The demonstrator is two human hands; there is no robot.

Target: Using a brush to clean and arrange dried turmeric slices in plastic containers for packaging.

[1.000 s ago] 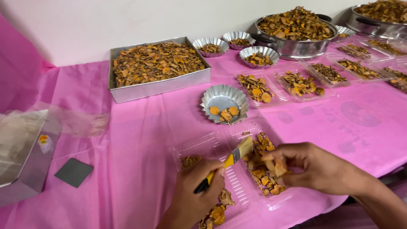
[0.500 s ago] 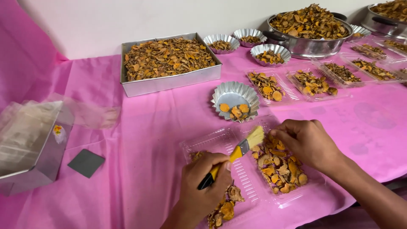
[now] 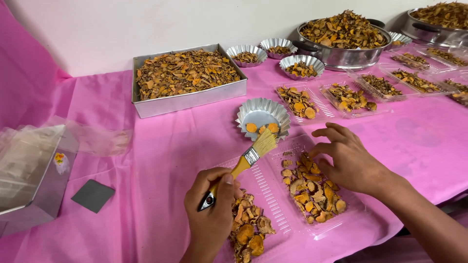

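brush: small paintbrush with yellow handle, metal ferrule, pale bristles [image 3: 246, 160], near centre of table, tilted, bristles pointing far-right toward the fluted tin
left hand: left hand [image 3: 212, 214] fingers curled tight round the brush handle's black end, thumb on top
right hand: right hand [image 3: 348, 158] fingers spread loose, palm down, hovering over right half of the clear tray; can't tell if fingertips touch the tray
tray: clear ribbed plastic clamshell tray [image 3: 273, 195], opened flat, near edge of table, under both hands
slices in tray: dried orange-brown root slices [image 3: 309, 187] piled in right half, a second pile in left half just right of the left hand
fluted tin: small silver fluted metal cup [image 3: 262, 114], just far of the bristles, tipped toward camera, a few orange slices inside
square pan: large square metal pan full of dried slices [image 3: 187, 75], far left-centre
small tins: three more fluted metal cups [image 3: 273, 48] with slices, far, right of the pan
filled trays: clear plastic trays with slices [image 3: 348, 97], in a row to the far right
pots: round steel pot heaped with slices [image 3: 343, 41], far right; another at the corner
cover: pink plastic table cover [image 3: 146, 170]
left edge: metal box with clear bags [image 3: 29, 173]; dark grey square pad [image 3: 93, 196] just right of it
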